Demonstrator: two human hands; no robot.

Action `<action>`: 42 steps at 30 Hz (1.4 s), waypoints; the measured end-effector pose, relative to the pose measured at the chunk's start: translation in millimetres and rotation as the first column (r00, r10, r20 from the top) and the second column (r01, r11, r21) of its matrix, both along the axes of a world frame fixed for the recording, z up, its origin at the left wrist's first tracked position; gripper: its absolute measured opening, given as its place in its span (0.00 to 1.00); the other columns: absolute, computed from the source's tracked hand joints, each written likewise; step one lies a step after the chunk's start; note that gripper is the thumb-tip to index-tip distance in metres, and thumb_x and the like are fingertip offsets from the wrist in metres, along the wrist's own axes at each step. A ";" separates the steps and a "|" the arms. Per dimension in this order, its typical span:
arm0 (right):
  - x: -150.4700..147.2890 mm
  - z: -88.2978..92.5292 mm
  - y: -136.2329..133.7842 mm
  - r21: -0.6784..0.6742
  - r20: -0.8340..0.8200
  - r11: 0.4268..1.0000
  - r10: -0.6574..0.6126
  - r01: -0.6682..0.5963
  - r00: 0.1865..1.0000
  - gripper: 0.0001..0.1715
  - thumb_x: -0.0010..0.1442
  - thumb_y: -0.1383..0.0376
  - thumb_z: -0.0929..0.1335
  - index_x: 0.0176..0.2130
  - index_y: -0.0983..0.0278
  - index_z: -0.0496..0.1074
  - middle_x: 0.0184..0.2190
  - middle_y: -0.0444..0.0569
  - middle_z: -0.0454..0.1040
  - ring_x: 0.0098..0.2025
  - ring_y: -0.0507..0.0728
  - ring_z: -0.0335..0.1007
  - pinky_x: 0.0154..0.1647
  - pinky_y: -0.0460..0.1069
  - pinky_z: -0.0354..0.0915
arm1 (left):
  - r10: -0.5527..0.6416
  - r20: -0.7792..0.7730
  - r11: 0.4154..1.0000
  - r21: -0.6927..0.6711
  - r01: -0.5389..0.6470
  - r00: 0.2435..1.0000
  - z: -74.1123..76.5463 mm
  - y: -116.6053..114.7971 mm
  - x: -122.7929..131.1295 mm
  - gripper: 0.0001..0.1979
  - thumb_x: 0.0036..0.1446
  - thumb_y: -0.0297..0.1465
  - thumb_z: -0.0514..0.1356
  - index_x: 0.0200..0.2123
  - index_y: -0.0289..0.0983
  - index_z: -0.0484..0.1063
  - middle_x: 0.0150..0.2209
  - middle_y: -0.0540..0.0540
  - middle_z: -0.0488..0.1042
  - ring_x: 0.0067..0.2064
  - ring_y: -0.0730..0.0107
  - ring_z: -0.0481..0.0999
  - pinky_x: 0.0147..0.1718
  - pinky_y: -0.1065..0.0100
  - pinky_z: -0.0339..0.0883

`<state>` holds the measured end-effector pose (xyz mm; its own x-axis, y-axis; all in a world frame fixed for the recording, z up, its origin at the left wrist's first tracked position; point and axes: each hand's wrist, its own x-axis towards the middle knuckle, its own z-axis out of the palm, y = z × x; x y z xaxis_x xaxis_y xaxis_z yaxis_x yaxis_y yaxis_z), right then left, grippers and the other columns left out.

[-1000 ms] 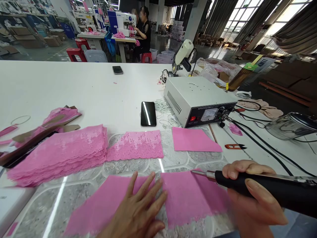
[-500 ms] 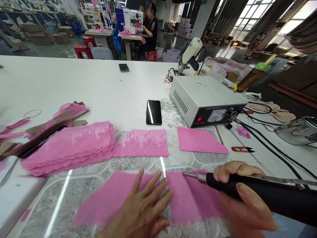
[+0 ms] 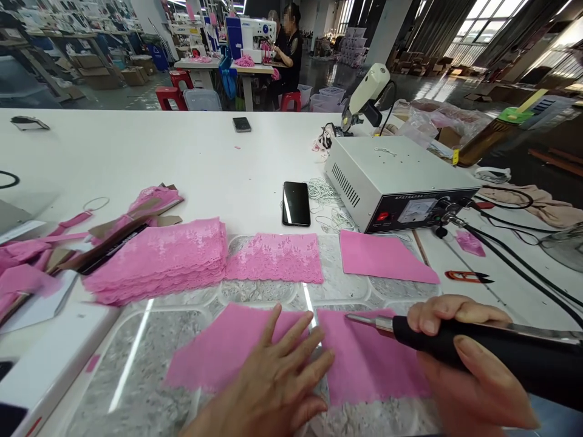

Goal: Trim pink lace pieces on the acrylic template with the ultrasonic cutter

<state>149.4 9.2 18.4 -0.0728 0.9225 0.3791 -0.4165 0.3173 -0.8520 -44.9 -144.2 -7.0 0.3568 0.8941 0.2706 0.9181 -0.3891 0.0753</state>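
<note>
My left hand (image 3: 277, 370) lies flat with its fingers spread on the left pink fabric piece (image 3: 207, 346), fingertips reaching the gap beside the right pink piece (image 3: 364, 370). In my right hand (image 3: 473, 358) is a thick black-handled tool (image 3: 455, 334) with a pointed metal tip. That tip is over the upper left part of the right piece; whether it touches the cloth I cannot tell. Behind my hands lie a pink lace piece (image 3: 277, 258) and a plain pink piece (image 3: 387, 256). A stack of pink lace pieces (image 3: 159, 258) stands at the left.
A grey control box (image 3: 403, 173) with a dial and black cables (image 3: 510, 258) occupies the right side. Orange-handled thread snips (image 3: 469, 277) lie near it. A black phone (image 3: 296, 204) rests behind the lace. Pink scraps (image 3: 27, 267) and a white device (image 3: 59, 358) are at left.
The view has turned slightly left, bringing more of the table's left side into sight. Both hands and the tool keep nearly the same position over the fabric.
</note>
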 end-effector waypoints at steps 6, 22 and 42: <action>-8.2 0.6 -17.6 -0.056 -0.010 0.983 0.176 -0.176 0.984 0.07 0.52 0.66 0.71 0.34 0.61 0.71 0.30 0.44 0.67 0.25 0.51 0.64 0.26 0.50 0.69 | -0.069 0.078 0.986 -0.144 0.079 0.995 10.4 -5.8 1.9 0.22 0.69 0.43 0.51 0.60 0.41 0.64 0.60 0.48 0.70 0.64 0.58 0.64 0.68 0.49 0.44; -11.8 -1.3 -22.4 -0.055 0.030 0.957 0.285 -0.284 0.958 0.06 0.55 0.66 0.72 0.35 0.59 0.71 0.30 0.44 0.67 0.25 0.51 0.65 0.25 0.50 0.69 | -0.074 0.127 0.983 -0.158 0.094 0.989 9.6 -5.3 1.1 0.20 0.70 0.42 0.49 0.60 0.41 0.64 0.60 0.47 0.70 0.64 0.57 0.64 0.66 0.47 0.49; 11.1 4.8 -43.2 -0.080 0.100 0.935 0.352 -0.345 0.931 0.03 0.58 0.65 0.68 0.36 0.59 0.70 0.29 0.45 0.64 0.26 0.52 0.64 0.25 0.50 0.70 | 0.050 0.278 0.963 -0.269 0.028 0.959 3.8 -8.2 -4.2 0.30 0.58 0.17 0.48 0.63 0.40 0.60 0.62 0.50 0.68 0.68 0.58 0.57 0.66 0.44 0.44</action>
<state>160.5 -34.0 23.2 -0.4317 0.8523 0.2952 -0.3937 0.1164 -0.9119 -49.1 -152.5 -3.1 0.2911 0.9506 0.1079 0.8488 -0.3087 0.4293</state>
